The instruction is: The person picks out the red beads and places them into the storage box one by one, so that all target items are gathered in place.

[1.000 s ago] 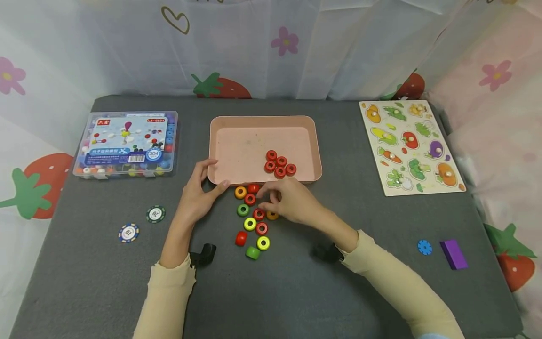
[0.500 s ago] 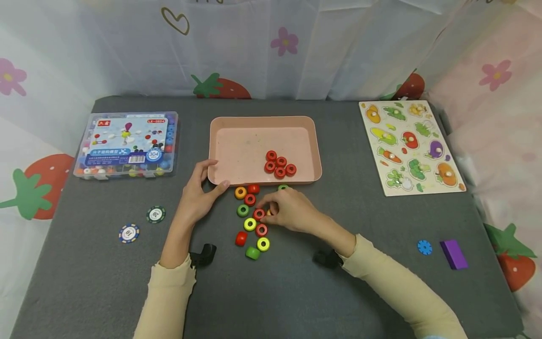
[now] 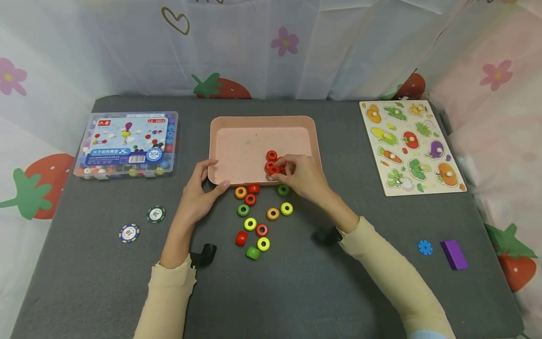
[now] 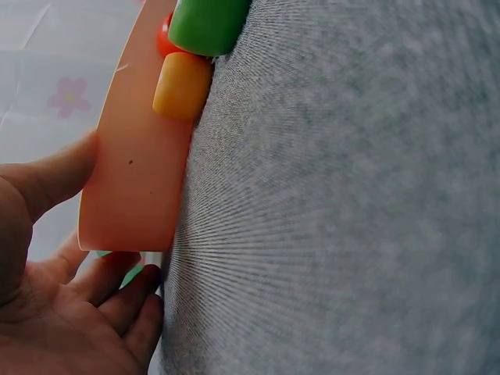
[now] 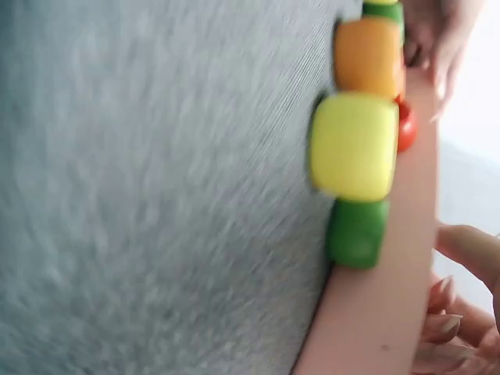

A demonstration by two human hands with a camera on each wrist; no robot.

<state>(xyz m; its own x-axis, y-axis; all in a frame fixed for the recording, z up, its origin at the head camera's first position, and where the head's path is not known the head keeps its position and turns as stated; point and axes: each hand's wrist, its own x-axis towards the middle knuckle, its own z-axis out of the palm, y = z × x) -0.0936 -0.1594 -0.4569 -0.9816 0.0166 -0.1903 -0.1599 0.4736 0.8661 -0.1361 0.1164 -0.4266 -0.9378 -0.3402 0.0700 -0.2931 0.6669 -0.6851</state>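
My left hand (image 3: 198, 190) holds the near left corner of a pink tray (image 3: 262, 123), thumb on its front rim and fingers around the left side. Over the tray's near right part, my right hand (image 3: 306, 176) pinches a red bead (image 3: 273, 170) between thumb and fingertips. Other red beads (image 3: 271, 155) lie in the tray under it, some hidden by the hand. In front of the tray, loose beads lie on the table: yellow (image 3: 286, 209), orange (image 3: 273, 214), green (image 3: 283, 189) and red (image 3: 262, 230). The right wrist view shows a yellow bead (image 5: 354, 147) close to the tray's wall.
At the back left stands a clear case (image 3: 127, 146) of coloured parts. Two chips (image 3: 155, 214) lie left of my left arm. A vegetable puzzle board (image 3: 412, 148) is at the back right, with a blue disc (image 3: 425, 247) and a purple block (image 3: 454, 254) nearer the front.
My right hand has picked up a red bead from the loose group and carried it up and right over the tray. Yellow, orange and green beads it covered now show. My left hand stays put.
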